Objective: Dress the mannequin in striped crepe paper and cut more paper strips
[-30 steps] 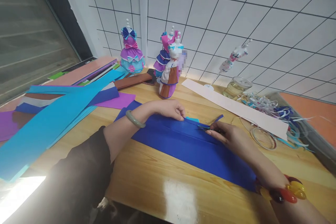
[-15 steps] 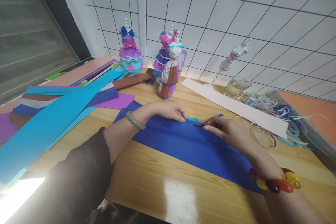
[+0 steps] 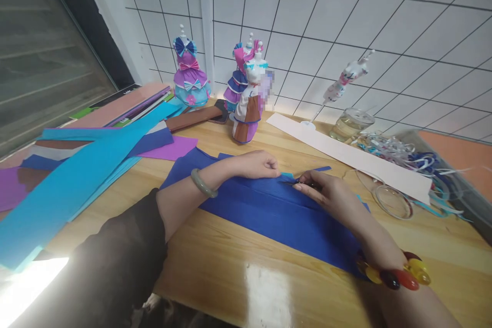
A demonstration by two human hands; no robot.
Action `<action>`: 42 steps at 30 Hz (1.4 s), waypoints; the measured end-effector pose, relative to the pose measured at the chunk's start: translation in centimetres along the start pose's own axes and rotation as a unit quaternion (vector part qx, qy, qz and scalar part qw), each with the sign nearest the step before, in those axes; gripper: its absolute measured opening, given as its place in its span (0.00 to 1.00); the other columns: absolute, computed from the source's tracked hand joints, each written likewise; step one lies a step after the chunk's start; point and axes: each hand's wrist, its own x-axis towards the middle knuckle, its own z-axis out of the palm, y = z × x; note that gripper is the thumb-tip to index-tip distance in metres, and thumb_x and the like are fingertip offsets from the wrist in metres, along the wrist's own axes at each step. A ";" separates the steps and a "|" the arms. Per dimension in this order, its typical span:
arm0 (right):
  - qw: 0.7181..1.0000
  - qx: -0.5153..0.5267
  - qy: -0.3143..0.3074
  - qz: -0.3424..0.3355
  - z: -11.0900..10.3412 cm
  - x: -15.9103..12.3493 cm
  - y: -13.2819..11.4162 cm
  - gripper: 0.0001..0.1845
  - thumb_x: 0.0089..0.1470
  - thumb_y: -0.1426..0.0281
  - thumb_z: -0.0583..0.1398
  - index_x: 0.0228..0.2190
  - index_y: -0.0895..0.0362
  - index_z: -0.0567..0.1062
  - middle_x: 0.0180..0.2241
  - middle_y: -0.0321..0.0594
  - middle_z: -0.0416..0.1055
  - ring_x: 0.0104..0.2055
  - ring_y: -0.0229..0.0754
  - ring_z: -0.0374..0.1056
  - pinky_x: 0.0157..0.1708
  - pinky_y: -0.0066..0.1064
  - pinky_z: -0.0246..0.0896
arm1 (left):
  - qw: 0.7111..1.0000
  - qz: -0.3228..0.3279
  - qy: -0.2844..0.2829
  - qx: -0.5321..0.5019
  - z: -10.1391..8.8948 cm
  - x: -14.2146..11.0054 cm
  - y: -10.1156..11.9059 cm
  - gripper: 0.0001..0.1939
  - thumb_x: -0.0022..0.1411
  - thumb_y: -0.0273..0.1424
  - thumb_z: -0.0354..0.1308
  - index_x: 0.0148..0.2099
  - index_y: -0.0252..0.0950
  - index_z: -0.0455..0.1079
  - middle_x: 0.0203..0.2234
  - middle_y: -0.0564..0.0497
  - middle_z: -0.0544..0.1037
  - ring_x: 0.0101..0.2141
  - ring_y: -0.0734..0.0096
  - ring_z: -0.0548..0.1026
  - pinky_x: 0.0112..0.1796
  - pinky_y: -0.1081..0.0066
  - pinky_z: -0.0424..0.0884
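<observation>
A long blue fabric piece (image 3: 265, 202) lies across the wooden table, under both hands. My left hand (image 3: 263, 165) is closed in a pinch at its far edge, wearing a grey-green bangle. Just to the right, my right hand (image 3: 326, 187) is closed around what look like small dark scissors (image 3: 289, 181); their thin tips point left at the fabric's edge, and the handles are mostly hidden by the fingers. A narrow blue strip (image 3: 323, 168) sticks out behind the right hand. A bit of light blue material (image 3: 285, 175) shows beyond the edge.
Light blue fabric strips (image 3: 96, 159) and other coloured pieces lie at left. Dressed mini mannequins (image 3: 191, 74) stand at the back, with a bare-stemmed mannequin (image 3: 348, 79) and a glass jar (image 3: 351, 124) farther right. A pale pink strip (image 3: 346, 155) and tangled ribbons (image 3: 388, 148) lie at right.
My left hand has shifted slightly right along the fabric's edge, its fingers curled tighter. Thin dark tips now show at my right fingertips, where a raised blue edge ran between the hands.
</observation>
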 end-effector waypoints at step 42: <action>0.998 0.019 0.056 0.007 1.2 0.0 -0.3 0.20 0.52 0.50 0.55 0.35 0.53 0.68 0.27 0.38 0.73 0.26 0.41 0.68 0.26 0.31 0.62 | 0.998 -0.018 -0.040 0.040 -1.2 -0.3 -0.3 0.15 0.57 0.41 0.53 0.37 0.34 0.71 0.23 0.57 0.69 0.23 0.80 0.62 0.24 0.77 0.54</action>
